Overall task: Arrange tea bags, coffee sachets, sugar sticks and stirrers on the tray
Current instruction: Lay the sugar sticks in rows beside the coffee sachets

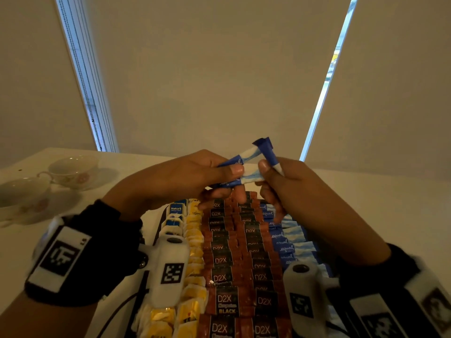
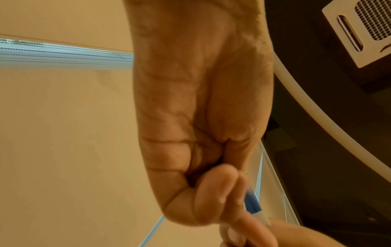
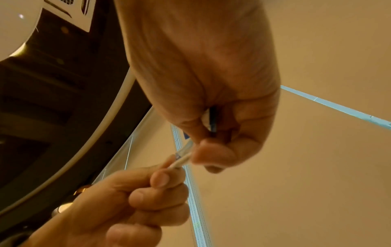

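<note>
Sugar sticks, blue at one end and white at the other, with "equal" printed on them, sit at the centre of the head view, raised above the tray. How many are held is hard to count: fingers cover their middles, and both wrist views show only slivers of blue and white. The left hand pinches two of them between thumb and fingers; the right hand is clamped on another that tilts upward, and touches the free end of the lower stick.

Below the hands, the tray is mostly hidden by its contents and by the wrist cameras: a row of blue-and-white tea bags, yellow packets, two rows of red "D2X" coffee sachets, then more sugar sticks at lower right.

Two floral teacups on saucers stand blurred on the bench at the left edge of the frame.
</note>
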Demonstrator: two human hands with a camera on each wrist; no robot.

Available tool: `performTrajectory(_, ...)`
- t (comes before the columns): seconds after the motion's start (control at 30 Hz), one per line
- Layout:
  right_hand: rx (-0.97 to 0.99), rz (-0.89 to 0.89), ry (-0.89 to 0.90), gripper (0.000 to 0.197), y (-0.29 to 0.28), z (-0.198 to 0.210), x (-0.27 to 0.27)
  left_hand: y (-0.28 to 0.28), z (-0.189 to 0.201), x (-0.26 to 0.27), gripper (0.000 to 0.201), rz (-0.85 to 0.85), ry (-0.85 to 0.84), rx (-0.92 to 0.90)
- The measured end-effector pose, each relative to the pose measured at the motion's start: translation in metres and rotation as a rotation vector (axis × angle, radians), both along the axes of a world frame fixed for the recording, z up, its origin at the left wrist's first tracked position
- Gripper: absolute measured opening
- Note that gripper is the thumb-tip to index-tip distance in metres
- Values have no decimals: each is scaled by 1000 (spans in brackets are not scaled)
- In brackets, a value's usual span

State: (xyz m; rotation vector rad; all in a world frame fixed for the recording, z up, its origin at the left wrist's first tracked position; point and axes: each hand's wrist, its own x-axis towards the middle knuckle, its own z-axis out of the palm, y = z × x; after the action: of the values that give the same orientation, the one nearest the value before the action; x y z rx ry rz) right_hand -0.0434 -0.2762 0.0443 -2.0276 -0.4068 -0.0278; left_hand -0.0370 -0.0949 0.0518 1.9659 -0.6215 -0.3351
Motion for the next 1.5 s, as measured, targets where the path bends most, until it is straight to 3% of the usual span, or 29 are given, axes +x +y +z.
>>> performTrajectory(0.23,-45,-53,-276,16,-6,-1,7,9,1,0,43,-130,82,37)
performTrajectory(0.43,119,138,-281,16,-6,4,2,12,1,0,40,-162,180,45)
performTrajectory(0.57,148,226,-321,38,-8,6,1,13,2,0,40,-142,196,46)
performTrajectory(0.87,229,269,-153,29,-13,9,1,13,3,0,40,-101,206,61)
performTrajectory(0.93,160,239,-138,32,-11,7,1,12,2,0,40,-99,203,111)
performTrajectory(1.03,0,174,-187,17,-12,6,1,6,1,-1,41,-87,197,176)
performTrajectory(1.17,-157,98,-276,22,-17,8,3,5,2,-2,41,-36,153,186)
performTrajectory(1.5,-85,99,-373,27,-17,15,-4,3,7,-7,40,-29,128,168)
